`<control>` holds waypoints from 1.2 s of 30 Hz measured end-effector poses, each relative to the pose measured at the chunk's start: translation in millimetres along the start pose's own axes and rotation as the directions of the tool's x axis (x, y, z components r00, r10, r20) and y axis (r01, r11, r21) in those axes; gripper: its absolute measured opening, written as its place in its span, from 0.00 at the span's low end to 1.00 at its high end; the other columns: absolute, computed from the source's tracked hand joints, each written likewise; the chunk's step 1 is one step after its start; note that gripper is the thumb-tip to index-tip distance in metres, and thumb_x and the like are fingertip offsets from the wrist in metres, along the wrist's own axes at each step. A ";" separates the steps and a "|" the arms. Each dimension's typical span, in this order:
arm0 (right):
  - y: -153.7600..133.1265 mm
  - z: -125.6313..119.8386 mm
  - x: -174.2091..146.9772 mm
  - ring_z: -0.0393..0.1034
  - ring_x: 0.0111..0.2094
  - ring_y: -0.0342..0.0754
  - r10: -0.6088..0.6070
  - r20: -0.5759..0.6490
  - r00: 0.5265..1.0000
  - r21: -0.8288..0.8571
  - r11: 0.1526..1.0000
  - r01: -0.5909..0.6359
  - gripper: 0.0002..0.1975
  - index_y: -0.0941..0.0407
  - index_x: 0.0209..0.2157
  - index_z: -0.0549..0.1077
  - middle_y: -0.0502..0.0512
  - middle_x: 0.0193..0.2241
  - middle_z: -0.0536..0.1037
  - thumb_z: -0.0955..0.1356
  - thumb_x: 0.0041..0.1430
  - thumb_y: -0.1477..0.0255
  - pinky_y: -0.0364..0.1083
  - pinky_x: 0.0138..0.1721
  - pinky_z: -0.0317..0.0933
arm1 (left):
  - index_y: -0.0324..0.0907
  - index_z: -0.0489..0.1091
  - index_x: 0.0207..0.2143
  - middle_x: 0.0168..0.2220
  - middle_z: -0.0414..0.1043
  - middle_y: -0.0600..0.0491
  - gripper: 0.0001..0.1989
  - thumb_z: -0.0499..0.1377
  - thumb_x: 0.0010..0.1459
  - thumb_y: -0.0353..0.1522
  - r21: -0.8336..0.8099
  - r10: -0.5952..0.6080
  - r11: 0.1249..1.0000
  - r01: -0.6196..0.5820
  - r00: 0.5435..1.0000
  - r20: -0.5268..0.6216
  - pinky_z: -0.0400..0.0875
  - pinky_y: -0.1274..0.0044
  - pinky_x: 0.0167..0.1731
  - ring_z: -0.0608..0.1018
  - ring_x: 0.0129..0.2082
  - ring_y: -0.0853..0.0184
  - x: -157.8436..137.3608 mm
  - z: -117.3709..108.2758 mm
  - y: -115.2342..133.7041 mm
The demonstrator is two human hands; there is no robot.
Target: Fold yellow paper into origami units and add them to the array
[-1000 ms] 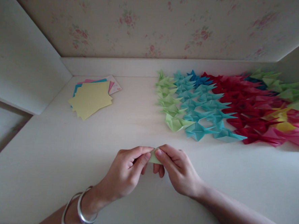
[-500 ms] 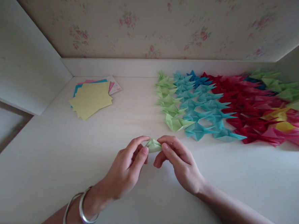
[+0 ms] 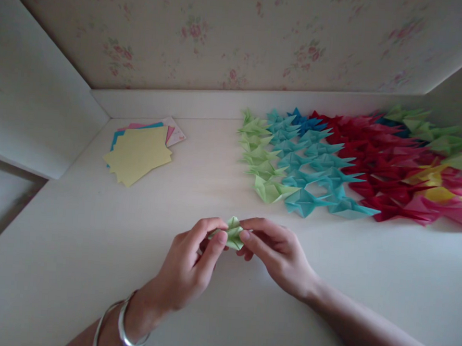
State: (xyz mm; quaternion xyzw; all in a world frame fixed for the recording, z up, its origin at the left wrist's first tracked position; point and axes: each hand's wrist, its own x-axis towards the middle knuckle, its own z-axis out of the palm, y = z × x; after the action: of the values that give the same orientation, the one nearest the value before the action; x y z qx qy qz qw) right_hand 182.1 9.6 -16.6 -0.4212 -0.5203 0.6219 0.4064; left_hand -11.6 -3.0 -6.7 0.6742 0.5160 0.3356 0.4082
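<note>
A small light-green folded paper (image 3: 234, 236) is pinched between my two hands, above the near middle of the white desk. My left hand (image 3: 196, 259) grips its left side between thumb and index finger; two silver bangles circle that wrist. On the right side, my right hand (image 3: 278, 254) holds it with thumb and forefinger, the other fingers curled beneath. The paper's folds show a raised point at the top and a crease across the middle. Its underside is hidden by my fingers.
Rows of folded paper cranes (image 3: 308, 159) in green, turquoise, red, pink and yellow fill the desk's right side. A fanned stack of paper sheets (image 3: 140, 152), yellow on top, lies at the left. Behind stands a floral-papered wall (image 3: 207, 51); a white panel (image 3: 33, 77) rises at left.
The green paper has been turned between my fingers, so more of its folded face shows. Both hands have shifted slightly toward me.
</note>
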 end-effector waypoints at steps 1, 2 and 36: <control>0.2 -0.9 0.6 0.75 0.26 0.44 -0.017 0.000 1.000 -0.024 1.000 0.017 0.10 0.57 0.39 0.77 0.51 0.25 0.78 0.69 0.63 0.65 0.42 0.28 0.70 | 0.42 0.68 0.45 0.20 0.67 0.59 0.10 0.53 0.67 0.37 0.018 0.012 1.000 -0.012 1.000 0.011 0.63 0.83 0.16 0.71 0.18 0.72 0.5 -1.1 0.5; 0.7 -1.9 1.2 0.75 0.26 0.43 -0.038 0.000 0.999 -0.046 0.998 0.038 0.10 0.57 0.39 0.77 0.51 0.26 0.78 0.69 0.63 0.65 0.41 0.28 0.70 | 0.42 0.69 0.45 0.21 0.69 0.58 0.10 0.55 0.66 0.37 0.032 0.024 0.999 -0.025 0.999 0.022 0.63 0.83 0.16 0.72 0.18 0.72 1.2 -2.2 1.1; 4.0 -5.9 9.3 0.70 0.19 0.41 -0.197 -0.295 0.935 -0.032 0.980 0.196 0.09 0.55 0.43 0.71 0.46 0.18 0.76 0.64 0.68 0.65 0.41 0.24 0.65 | 0.41 0.70 0.40 0.22 0.73 0.58 0.08 0.61 0.62 0.35 -0.561 -0.265 0.826 0.058 0.918 -0.295 0.68 0.83 0.18 0.74 0.21 0.72 17.9 -2.4 -5.9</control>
State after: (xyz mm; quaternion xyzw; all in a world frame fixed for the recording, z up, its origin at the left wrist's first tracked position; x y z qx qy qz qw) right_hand 184.5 19.6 -22.1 -0.4563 -0.4935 0.5072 0.5395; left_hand -11.9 15.7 -10.3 0.4112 0.5219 0.5488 0.5073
